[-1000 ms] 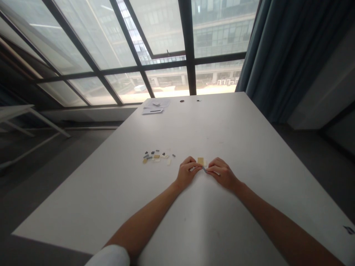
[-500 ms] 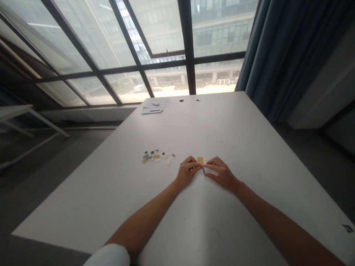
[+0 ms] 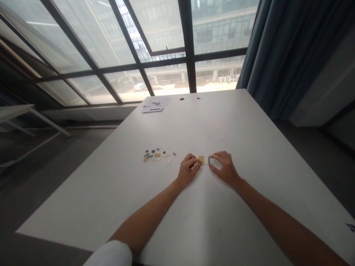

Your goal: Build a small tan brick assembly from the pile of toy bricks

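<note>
My left hand rests on the table with its fingers pinched on the left edge of a small tan studded building plate. A pale, cream-coloured strip lies along the plate's right side. Just to the right, my right hand holds a thin grey building brick upright in view between thumb and fingertips. A narrow gap seems to separate the grey brick from the pale strip. Left of my hands lies a loose group of building pieces in tan, cream, grey and black.
The white table stretches to the windows. Papers with a small white object lie at its far left corner. Two small dark items, one a round disc, are near the far edge. A blue curtain hangs at the right.
My right hand has shifted slightly right and up, turning the grey brick from slanted at the plate's lower corner to nearly straight beside it. My left hand stays at the plate.
</note>
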Demonstrator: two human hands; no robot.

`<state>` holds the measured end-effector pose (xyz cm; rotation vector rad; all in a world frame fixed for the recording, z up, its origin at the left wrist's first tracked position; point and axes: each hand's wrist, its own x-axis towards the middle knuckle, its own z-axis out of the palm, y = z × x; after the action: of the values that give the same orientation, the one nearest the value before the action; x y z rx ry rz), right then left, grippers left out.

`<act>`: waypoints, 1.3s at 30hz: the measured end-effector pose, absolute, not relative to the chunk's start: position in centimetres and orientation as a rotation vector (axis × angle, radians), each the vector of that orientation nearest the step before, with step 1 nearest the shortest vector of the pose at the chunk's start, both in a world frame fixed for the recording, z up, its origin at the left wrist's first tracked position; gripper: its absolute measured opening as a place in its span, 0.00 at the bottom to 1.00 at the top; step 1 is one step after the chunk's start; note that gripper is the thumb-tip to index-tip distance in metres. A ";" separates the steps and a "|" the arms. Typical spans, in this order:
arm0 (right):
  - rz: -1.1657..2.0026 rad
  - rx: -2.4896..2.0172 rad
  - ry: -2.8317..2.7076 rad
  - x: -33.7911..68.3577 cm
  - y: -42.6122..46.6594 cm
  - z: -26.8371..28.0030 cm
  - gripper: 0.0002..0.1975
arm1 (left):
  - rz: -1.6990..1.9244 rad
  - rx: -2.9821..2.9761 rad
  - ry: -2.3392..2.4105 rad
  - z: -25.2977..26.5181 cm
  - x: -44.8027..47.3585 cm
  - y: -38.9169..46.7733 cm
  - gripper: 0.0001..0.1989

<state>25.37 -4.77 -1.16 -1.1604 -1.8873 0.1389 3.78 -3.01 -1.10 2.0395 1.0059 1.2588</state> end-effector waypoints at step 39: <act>0.296 -1.610 -1.860 25.5 -3.6 -2.4 0.07 | 1.290 1.903 1.105 -0.7 4.1 -2.7 0.06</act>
<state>25.48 -3.56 -2.44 -1.6103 -1.8602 0.2962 4.09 -2.71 -0.73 1.9033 1.1053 1.2898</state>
